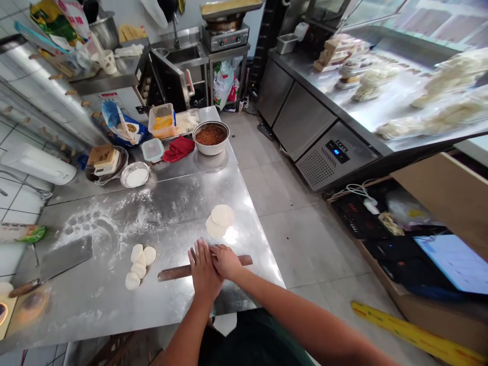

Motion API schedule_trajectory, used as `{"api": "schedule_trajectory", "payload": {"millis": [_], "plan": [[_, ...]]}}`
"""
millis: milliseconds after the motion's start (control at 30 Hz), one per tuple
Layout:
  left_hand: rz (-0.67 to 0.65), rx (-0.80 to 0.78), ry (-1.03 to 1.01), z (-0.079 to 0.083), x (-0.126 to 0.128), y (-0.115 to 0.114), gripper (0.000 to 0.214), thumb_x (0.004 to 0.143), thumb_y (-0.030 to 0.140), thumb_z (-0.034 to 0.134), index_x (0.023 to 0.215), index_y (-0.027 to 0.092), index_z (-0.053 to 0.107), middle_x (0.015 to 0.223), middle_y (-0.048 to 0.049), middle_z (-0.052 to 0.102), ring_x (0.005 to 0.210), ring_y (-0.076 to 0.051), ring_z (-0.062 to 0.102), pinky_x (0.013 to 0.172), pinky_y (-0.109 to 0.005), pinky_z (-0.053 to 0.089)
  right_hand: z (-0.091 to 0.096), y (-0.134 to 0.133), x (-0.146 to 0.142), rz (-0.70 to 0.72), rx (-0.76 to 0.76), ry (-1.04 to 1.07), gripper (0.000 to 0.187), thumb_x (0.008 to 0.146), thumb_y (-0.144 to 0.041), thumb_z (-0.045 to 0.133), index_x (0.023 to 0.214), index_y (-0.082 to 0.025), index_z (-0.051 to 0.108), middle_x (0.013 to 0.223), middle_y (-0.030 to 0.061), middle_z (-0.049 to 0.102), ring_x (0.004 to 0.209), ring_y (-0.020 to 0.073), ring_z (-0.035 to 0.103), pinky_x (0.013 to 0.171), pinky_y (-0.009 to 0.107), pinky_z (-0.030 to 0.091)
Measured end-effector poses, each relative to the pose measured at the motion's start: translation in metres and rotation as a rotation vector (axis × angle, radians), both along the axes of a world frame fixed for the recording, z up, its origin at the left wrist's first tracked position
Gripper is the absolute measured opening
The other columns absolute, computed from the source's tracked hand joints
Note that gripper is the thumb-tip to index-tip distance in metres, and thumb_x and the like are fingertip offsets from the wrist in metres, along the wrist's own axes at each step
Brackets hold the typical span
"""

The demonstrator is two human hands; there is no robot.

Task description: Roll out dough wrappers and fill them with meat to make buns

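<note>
A wooden rolling pin (173,273) lies across the floured steel table (114,305) near its front edge. My left hand (202,272) rests flat on top of the pin's middle, fingers stretched out. My right hand (225,260) presses on it just to the right, touching the left hand. Any dough beneath the hands is hidden. Two rolled-out dough discs (219,221) lie overlapped just beyond the pin. Several small dough pieces (139,264) sit in a cluster to the left.
A cleaver (57,262) lies at the table's left. Farther back stand a bowl of minced filling (211,136), a red cloth (178,148), a flour bowl (135,175), plastic tubs (162,121) and a blue bag (122,124). A steel counter with packed dough (381,76) runs along the right.
</note>
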State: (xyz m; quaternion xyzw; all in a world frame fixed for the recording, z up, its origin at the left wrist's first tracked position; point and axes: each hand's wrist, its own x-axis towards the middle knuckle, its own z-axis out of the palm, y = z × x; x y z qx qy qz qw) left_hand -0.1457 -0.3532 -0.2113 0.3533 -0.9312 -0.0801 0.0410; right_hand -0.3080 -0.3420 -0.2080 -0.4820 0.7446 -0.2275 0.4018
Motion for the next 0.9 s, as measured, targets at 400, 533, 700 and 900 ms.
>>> {"api": "schedule_trajectory", "payload": {"millis": [400, 533, 700, 900], "plan": [[-0.022, -0.017, 0.034, -0.001, -0.003, 0.015, 0.11, 0.087, 0.063, 0.062, 0.166, 0.009, 0.009, 0.171, -0.0223, 0.023, 0.157, -0.043, 0.022, 0.126, -0.069, 0.019, 0.002, 0.018, -0.013, -0.095, 0.017, -0.037, 0.021, 0.09, -0.017, 0.053, 0.098, -0.017, 0.072, 0.106, 0.0123, 0.073, 0.107, 0.0255, 0.065, 0.103, 0.036, 0.046], [-0.129, -0.011, -0.03, 0.003, 0.018, 0.046, 0.103, 0.086, 0.057, 0.064, 0.166, 0.013, 0.017, 0.172, -0.0149, 0.025, 0.159, -0.038, 0.02, 0.127, -0.061, 0.027, 0.003, 0.035, -0.013, -0.193, -0.024, -0.058, 0.03, 0.096, -0.016, 0.04, 0.104, -0.017, 0.069, 0.107, 0.0109, 0.071, 0.102, 0.0214, 0.066, 0.093, 0.032, 0.05], [-0.039, -0.023, 0.037, -0.002, -0.007, 0.028, 0.105, 0.089, 0.053, 0.063, 0.166, 0.011, 0.006, 0.172, -0.0218, 0.017, 0.158, -0.044, 0.019, 0.124, -0.072, 0.019, 0.003, 0.033, -0.014, -0.109, -0.018, 0.003, 0.03, 0.091, -0.014, 0.049, 0.112, -0.016, 0.071, 0.114, 0.0118, 0.071, 0.112, 0.0245, 0.063, 0.103, 0.035, 0.045], [-0.126, 0.003, 0.018, -0.004, 0.013, 0.064, 0.105, 0.087, 0.056, 0.065, 0.167, 0.014, 0.012, 0.171, -0.0175, 0.026, 0.158, -0.04, 0.023, 0.127, -0.065, 0.024, 0.004, 0.045, -0.022, -0.166, 0.023, 0.004, 0.033, 0.097, -0.014, 0.041, 0.11, -0.016, 0.071, 0.112, 0.0127, 0.07, 0.102, 0.0221, 0.067, 0.093, 0.031, 0.049]]}}
